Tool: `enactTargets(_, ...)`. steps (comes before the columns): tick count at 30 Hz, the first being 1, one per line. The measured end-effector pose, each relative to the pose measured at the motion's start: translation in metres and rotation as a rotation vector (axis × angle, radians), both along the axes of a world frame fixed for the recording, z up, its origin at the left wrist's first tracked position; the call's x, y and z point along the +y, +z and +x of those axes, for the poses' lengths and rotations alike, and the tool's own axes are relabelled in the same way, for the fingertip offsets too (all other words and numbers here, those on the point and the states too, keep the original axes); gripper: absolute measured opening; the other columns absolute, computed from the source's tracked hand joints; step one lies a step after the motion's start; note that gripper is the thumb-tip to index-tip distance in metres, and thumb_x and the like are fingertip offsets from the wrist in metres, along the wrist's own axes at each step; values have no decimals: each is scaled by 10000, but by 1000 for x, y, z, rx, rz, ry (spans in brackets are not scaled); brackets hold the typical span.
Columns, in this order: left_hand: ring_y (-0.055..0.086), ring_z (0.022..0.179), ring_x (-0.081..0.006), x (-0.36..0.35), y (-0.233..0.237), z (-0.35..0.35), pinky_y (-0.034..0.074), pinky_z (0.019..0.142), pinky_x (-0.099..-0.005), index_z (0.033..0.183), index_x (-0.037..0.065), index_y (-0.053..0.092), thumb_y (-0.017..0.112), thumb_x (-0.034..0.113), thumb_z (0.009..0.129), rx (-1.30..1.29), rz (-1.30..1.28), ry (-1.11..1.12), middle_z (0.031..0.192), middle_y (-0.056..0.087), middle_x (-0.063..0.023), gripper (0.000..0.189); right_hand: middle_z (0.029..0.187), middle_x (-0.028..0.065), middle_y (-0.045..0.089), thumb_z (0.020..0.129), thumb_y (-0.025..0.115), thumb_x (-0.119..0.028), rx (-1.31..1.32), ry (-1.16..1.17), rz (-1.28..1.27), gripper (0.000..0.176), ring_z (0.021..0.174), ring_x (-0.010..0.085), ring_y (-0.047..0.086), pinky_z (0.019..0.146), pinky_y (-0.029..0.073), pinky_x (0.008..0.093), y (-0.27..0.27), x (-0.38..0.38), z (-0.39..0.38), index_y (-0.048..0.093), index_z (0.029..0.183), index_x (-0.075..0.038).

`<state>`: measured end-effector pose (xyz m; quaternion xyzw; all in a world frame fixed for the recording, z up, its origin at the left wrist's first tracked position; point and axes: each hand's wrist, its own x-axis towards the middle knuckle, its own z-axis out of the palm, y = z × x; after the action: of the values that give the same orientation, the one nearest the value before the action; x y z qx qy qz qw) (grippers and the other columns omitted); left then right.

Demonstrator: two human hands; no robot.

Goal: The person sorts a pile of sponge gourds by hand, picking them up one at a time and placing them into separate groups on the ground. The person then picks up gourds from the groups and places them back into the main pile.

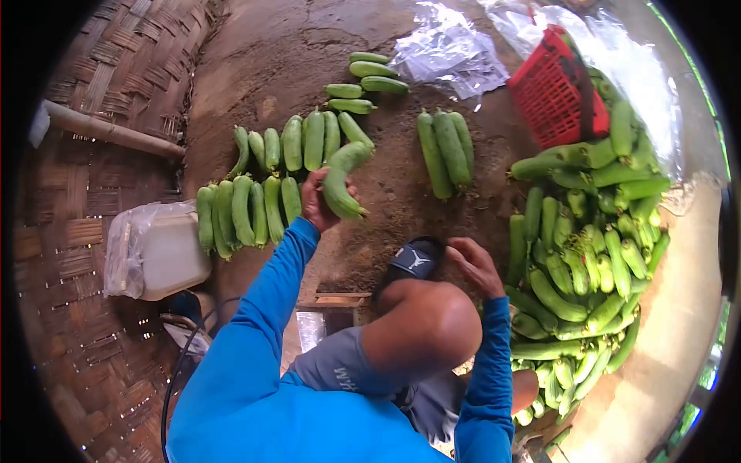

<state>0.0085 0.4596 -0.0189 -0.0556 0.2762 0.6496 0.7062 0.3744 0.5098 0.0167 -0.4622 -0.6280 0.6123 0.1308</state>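
Note:
My left hand (320,199) is closed round the middle of a thick, curved green sponge gourd (341,181), held up over the earthen floor. Two rows of sponge gourds lie just beyond and to its left, the nearer row (243,208) and the farther row (312,140). My right hand (475,262) is by my bent knee and black sandal, fingers loosely stretched, with nothing visible in it. A large heap of sponge gourds (579,270) lies to the right of that hand. Ahead, a group of three sponge gourds (445,153) rests on the floor.
A red plastic basket (549,100) stands tilted against the heap. Crumpled clear plastic (451,50) lies at the back, near several more gourds (363,85). On the left are a plastic-covered pale container (166,247) and a woven wall (77,201).

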Motion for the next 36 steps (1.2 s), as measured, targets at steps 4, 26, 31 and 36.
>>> enactTargets(4,578,771,-269,13,-37,-57,489,770,-441,1028,20,560,594,404,800,13,35,90,846,580,-115,449,879,-32,603,924,615,-298,-4,-205,-278,281,745,41,560,618,473,204,-63,-5,64,614,1085,-68)
enactTargets(26,476,1064,-188,191,-80,-89,387,878,-395,1295,189,528,511,517,864,1010,-191,-291,1243,519,-24,542,866,-17,606,904,630,-314,-110,-801,-167,292,708,67,565,567,470,224,-60,-49,132,622,1061,-68)
enactTargets(31,550,724,-93,133,-123,31,423,605,-229,1095,103,627,537,395,920,1070,-70,-543,844,606,40,352,781,77,647,866,640,-215,-288,-1366,240,239,554,108,580,463,485,272,-44,-67,175,655,962,3)
enactTargets(36,500,698,-40,100,-102,191,398,595,-196,984,57,639,515,252,967,1171,392,-763,789,586,20,231,810,97,654,855,664,-278,-369,-1494,229,352,666,140,648,468,542,264,-21,-66,243,608,1010,33)
